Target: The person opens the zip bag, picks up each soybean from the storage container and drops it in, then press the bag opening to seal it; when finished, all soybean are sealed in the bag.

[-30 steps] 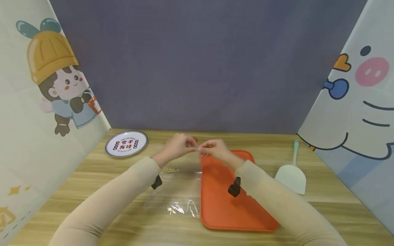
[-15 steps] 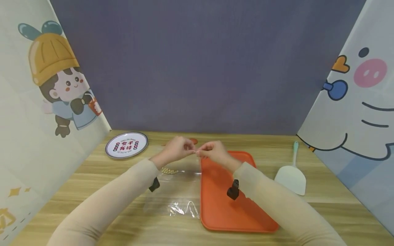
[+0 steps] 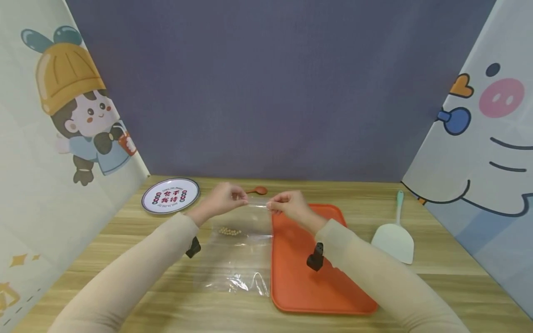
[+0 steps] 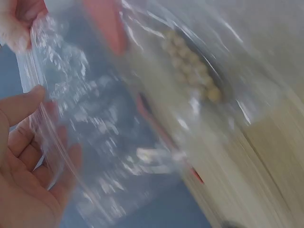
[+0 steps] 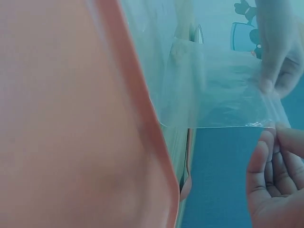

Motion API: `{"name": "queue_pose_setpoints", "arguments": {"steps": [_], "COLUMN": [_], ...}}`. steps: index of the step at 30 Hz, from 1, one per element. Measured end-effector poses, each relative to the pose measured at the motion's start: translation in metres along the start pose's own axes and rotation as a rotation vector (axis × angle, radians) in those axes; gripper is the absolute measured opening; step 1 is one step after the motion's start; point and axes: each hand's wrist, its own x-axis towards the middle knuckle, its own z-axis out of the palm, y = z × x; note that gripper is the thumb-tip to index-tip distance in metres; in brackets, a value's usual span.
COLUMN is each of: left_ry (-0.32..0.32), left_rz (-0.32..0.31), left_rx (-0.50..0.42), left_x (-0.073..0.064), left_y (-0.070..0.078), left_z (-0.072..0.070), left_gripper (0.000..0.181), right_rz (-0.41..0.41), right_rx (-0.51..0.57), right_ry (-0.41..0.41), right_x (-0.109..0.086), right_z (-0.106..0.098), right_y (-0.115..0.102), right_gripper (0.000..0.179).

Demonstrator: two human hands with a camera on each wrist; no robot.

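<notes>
A clear zip bag is stretched by its top edge between the two hands. My left hand pinches the zip strip between thumb and fingers, as the left wrist view shows. At the right end of that strip, my right hand pinches the bag's corner. Small pale yellow balls, like dried soybeans, lie in a cluster seen through the plastic. More clear, shiny plastic spreads over the table toward the front. The bag's upper part stands raised in the right wrist view.
An orange-red tray lies right of the bag, under the right forearm. Behind the hands is an orange spoon. A white printed plate sits back left, and a white spatula with a green handle lies at right. Walls enclose the table.
My left hand has slid left along the bag's top edge, away from my right hand, which has barely moved. The strip between them and the orange spoon now show more.
</notes>
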Motion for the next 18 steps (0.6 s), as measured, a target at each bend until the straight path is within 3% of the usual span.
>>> {"name": "queue_pose_setpoints", "arguments": {"steps": [12,18], "left_ry": [0.03,0.047], "left_rz": [-0.113,-0.134], "left_rx": [0.05,0.056], "left_x": [-0.02,-0.03], "left_y": [-0.028,-0.038], "left_z": [-0.021,-0.027], "left_gripper": [0.011,0.011], "right_rz": [-0.005,-0.002], "right_rx": [0.04,0.037], "right_ry": [0.011,0.013], "right_x": [0.002,0.002], "right_z": [-0.002,-0.003], "right_y": [0.002,0.002], "right_gripper": [0.02,0.018]}}
